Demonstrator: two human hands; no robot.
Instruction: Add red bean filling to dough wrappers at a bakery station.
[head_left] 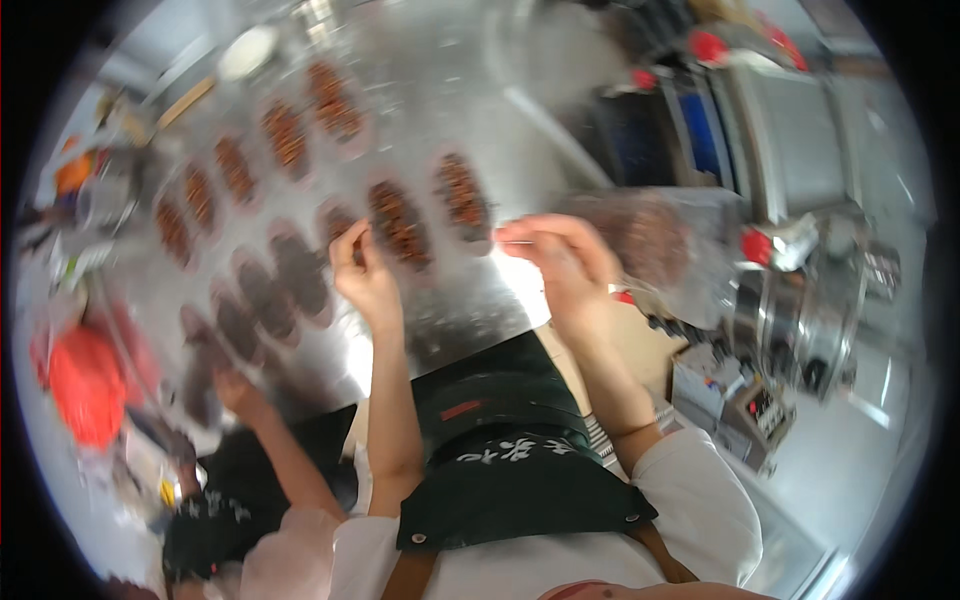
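Note:
On the metal table lie rows of flat, dark oval pieces, each on a pale pinkish oval base. Several carry a brown, crumbly topping, such as the topped oval (pixel 400 224) between my hands and another topped oval (pixel 462 196) to its right. My left hand (pixel 365 275) is raised at the left of the first one, thumb and fingers pinched; anything in them is too small to make out. My right hand (pixel 570 265) stretches its fingers leftward, tips close to the lower end of the right oval. It is blurred, and I see nothing held in it.
Plain dark ovals (pixel 300 272) form a nearer row at left; more topped ovals (pixel 284 138) lie behind. A co-worker's hand (pixel 238 392) is at the near-left ovals. A clear plastic bag (pixel 650 245) with brown contents sits at right, beside metal containers (pixel 780 320). A red bag (pixel 88 385) is far left.

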